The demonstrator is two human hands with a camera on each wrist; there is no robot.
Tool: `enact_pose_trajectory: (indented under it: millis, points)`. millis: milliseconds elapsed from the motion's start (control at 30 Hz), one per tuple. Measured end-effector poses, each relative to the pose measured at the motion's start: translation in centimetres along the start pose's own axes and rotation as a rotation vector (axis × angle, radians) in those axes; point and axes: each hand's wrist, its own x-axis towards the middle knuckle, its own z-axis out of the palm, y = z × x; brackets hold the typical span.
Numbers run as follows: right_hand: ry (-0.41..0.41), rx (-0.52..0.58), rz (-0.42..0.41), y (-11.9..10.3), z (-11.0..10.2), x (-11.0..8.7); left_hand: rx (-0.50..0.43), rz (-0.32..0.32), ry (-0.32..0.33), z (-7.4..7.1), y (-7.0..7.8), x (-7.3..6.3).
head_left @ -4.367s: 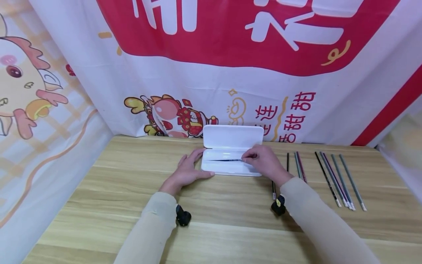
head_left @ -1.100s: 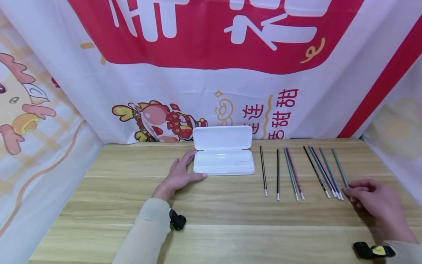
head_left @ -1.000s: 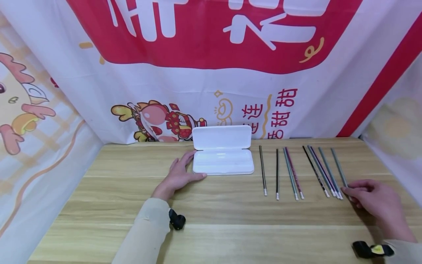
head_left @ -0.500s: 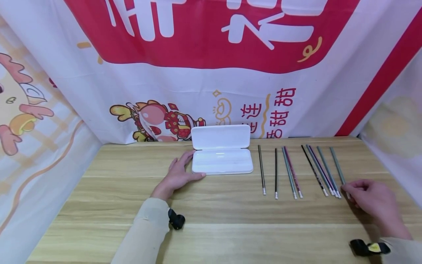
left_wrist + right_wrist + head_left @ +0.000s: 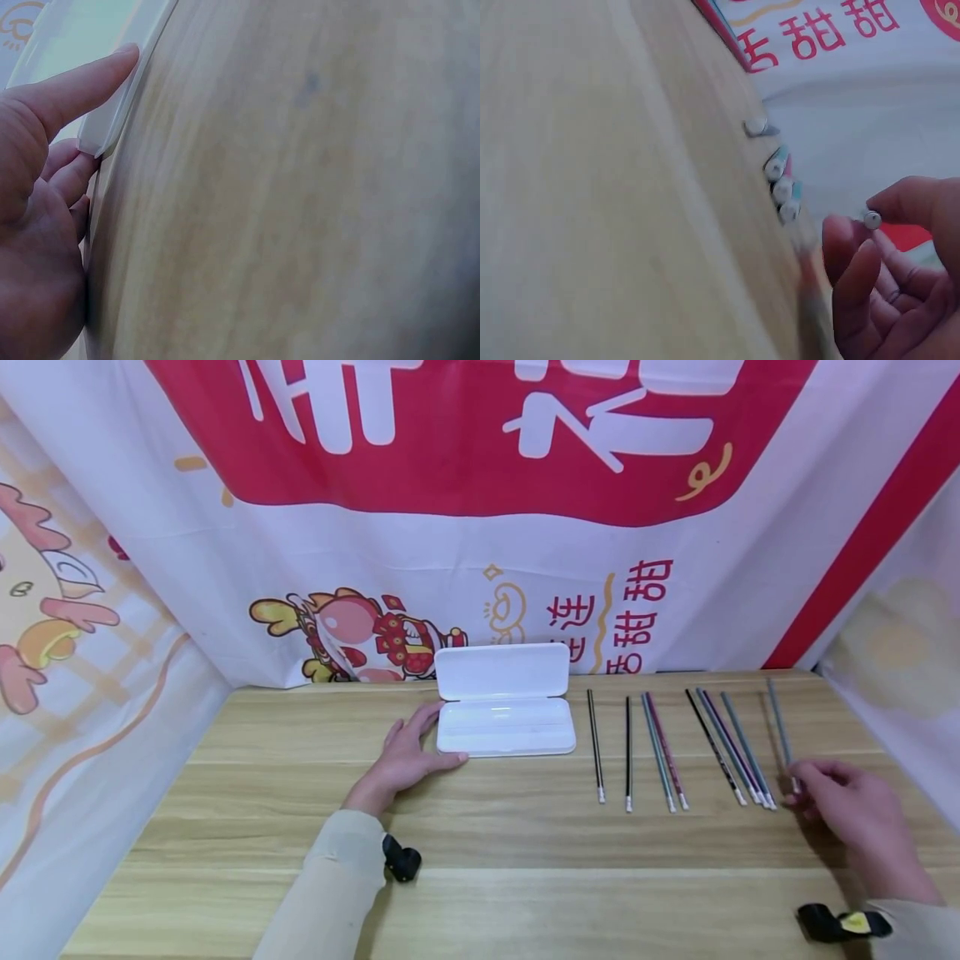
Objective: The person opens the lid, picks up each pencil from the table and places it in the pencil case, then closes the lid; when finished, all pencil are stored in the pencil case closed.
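A white pencil case (image 5: 507, 738) lies on the table with its lid (image 5: 502, 672) raised; nothing shows inside. My left hand (image 5: 405, 762) holds its left end, thumb along the front edge and fingers round the side, as the left wrist view shows too. My right hand (image 5: 851, 806) pinches a grey-green pencil (image 5: 778, 718) near its white eraser end, off the tabletop, its far end pointing away from me. In the right wrist view the eraser end (image 5: 871, 220) shows between thumb and fingers. Left of that hand lie several pencils (image 5: 735, 747) in a loose group.
Further left lie a teal pencil (image 5: 657, 747) and a maroon pencil (image 5: 666, 747) side by side, then a black pencil (image 5: 628, 752) and a dark striped pencil (image 5: 596, 747) nearest the case. A printed cloth (image 5: 480, 568) hangs behind the wooden table (image 5: 525, 902).
Earlier my right hand was at the case with a dark pencil, which now lies on the table. It has since moved right and just lifted the grey-green pencil. The left hand stays put.
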Motion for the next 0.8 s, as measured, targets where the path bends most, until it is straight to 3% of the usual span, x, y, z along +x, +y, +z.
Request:
enact_pose_trajectory:
  millis: [200,400,533,800]
  points:
    - [-0.05,0.179,-0.162,-0.3,-0.4,-0.7,-0.003,0.003,-0.002,0.0,0.0,0.0]
    - [-0.087,0.243,-0.265,-1.5,-0.5,-1.8,-0.002,0.001,-0.005,-0.1,0.0,0.0]
    - [-0.095,0.241,-0.297,-2.6,-0.4,-2.5,-0.005,0.002,-0.001,-0.1,0.0,0.0]
    - [-0.125,0.084,-0.386,-5.1,0.7,-3.6,0.011,0.016,-0.005,-0.1,0.0,0.0]
